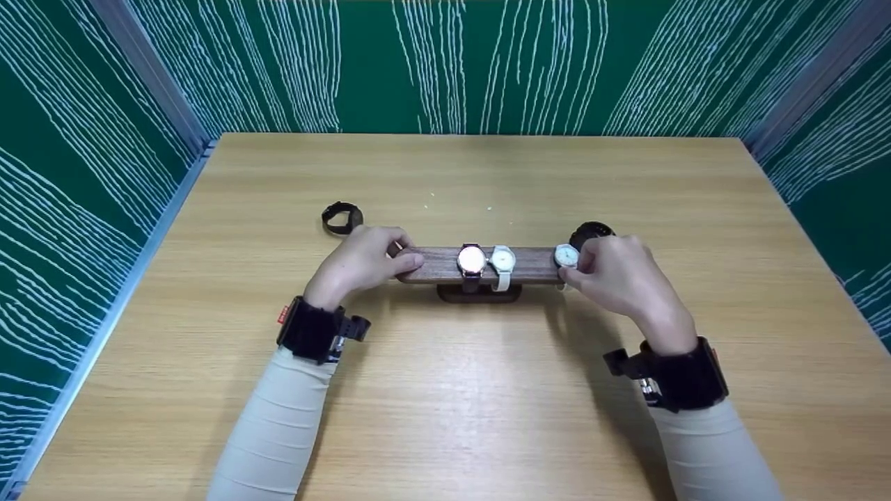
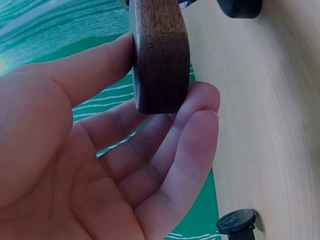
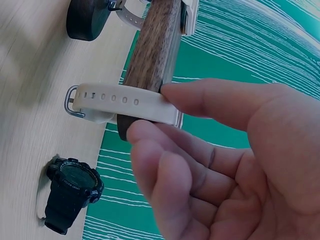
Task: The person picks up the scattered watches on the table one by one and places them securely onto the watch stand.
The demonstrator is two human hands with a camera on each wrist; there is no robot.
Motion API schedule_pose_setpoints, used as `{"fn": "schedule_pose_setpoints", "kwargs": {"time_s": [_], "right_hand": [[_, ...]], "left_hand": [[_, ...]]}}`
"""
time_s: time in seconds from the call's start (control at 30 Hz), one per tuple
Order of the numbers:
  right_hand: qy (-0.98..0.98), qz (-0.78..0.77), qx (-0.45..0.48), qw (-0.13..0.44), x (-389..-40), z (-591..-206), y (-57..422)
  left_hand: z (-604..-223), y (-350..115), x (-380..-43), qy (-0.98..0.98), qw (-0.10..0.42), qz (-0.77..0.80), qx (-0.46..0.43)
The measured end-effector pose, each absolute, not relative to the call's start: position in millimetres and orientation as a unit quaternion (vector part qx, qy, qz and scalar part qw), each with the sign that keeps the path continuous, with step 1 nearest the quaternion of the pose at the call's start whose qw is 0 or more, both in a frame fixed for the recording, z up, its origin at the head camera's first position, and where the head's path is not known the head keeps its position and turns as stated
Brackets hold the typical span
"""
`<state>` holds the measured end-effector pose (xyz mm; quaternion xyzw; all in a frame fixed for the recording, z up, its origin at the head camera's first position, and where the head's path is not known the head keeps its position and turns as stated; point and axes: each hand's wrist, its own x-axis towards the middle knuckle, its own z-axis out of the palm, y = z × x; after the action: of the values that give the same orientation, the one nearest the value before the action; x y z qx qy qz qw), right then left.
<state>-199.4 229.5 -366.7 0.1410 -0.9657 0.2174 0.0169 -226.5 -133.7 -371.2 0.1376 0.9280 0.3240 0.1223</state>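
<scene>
A dark wooden watch stand (image 1: pixel 534 266), a long bar over an oval base (image 1: pixel 480 296), stands mid-table in the head view. My left hand (image 1: pixel 362 261) grips the bar's left end between thumb and fingers. At the other end, my right hand (image 1: pixel 623 275) pinches a white watch (image 1: pixel 566 256) looped around the bar; its pale buckled strap (image 3: pixel 120 102) shows in the right wrist view. Near the bar's middle sit a watch with a dark strap (image 1: pixel 472 261) and another white watch (image 1: pixel 502 260), side by side.
A black watch (image 1: pixel 356 217) rests on the table (image 1: pixel 445 390) beyond my left hand. Another chunky black watch (image 3: pixel 75 182) lies behind the bar's right end. Green panels with white lines (image 1: pixel 369 69) enclose the table's back and sides.
</scene>
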Motion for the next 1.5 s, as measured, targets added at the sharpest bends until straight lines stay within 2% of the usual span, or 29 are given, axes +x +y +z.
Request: {"fn": "schedule_pose_setpoints", "kwargs": {"time_s": [0.5, 1.5], "right_hand": [[-0.964, 0.222, 0.146, 0.027, -198.7, -368.0, 227.1], [-0.961, 0.237, 0.140, 0.005, -196.8, -366.7, 221.9]], "left_hand": [[-371.0, -134.1, -226.4, 0.928, 0.120, 0.324, 0.140], [-370.3, -133.6, -225.2, 0.928, 0.120, 0.323, 0.141]]}}
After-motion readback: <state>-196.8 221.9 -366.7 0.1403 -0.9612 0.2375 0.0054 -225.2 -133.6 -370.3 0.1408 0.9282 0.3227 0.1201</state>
